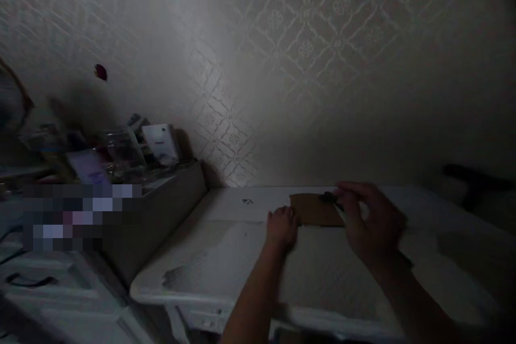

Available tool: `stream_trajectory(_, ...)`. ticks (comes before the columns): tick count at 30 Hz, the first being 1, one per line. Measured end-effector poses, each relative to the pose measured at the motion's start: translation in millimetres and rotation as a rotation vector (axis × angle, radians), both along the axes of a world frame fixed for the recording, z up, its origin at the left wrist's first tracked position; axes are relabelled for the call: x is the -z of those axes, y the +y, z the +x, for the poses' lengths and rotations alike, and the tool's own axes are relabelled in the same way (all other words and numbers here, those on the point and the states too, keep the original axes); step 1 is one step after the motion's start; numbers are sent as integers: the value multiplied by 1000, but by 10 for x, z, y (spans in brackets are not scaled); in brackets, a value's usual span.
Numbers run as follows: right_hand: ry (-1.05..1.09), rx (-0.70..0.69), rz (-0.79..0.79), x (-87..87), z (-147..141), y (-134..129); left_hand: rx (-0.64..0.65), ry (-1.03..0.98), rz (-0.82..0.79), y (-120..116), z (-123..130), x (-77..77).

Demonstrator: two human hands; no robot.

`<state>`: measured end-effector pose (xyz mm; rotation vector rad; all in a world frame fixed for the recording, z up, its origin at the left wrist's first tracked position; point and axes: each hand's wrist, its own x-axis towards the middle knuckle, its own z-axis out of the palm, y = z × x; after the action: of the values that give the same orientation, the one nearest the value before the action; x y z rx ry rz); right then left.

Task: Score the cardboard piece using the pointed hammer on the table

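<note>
A flat brown piece of cardboard (310,209) lies on the white tabletop near the wall. The curled fingers of my left hand (282,226) hold its left edge. Over the right part of the cardboard, my right hand (374,223) is closed on a small dark-headed tool (328,197). The tool's dark end points left, just above or touching the cardboard; I cannot tell which. Its exact kind is unclear in the dim light. Some small dark marks or bits (247,201) show on the white surface left of the cardboard.
To the left stands a cabinet (161,209) crowded with jars, tubes and a white box (161,141). A patterned wall (302,64) rises behind the white table (226,258). At the far right is a dark blurred object (475,180).
</note>
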<state>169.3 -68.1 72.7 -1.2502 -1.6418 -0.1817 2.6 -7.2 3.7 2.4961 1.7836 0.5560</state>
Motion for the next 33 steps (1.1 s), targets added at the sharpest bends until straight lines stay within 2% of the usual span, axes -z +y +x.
stream_trajectory(2,4,23,-7,120,-82,210,-14,-33,5,15,-3,-1)
stream_trajectory(6,-150,45,-223,649,-70,654,-67,-112,15,34,-43,-16)
stream_trajectory(8,-214,-3,-273,889,-18,784,-113,-134,15,65,-127,-35)
stream_trajectory(10,-248,-7,-284,1028,20,844,-155,-125,15,132,-280,-73)
stream_trajectory(12,-279,7,-295,1078,32,864,-217,-102,9,238,-497,-128)
stream_trajectory(15,-318,27,-286,1094,27,877,-380,-82,0,437,-876,-210)
stream_trajectory(18,-327,38,-251,1122,36,894,-431,-74,-15,628,-1208,-222)
stream_trajectory(21,-344,41,-225,1151,61,901,-429,-72,-46,783,-1408,-144)
stream_trajectory(26,-330,40,-227,1135,72,883,-440,-82,-64,958,-1454,-23)
stream_trajectory(33,-322,43,-271,1110,69,868,-431,-59,-48,1014,-1404,-51)
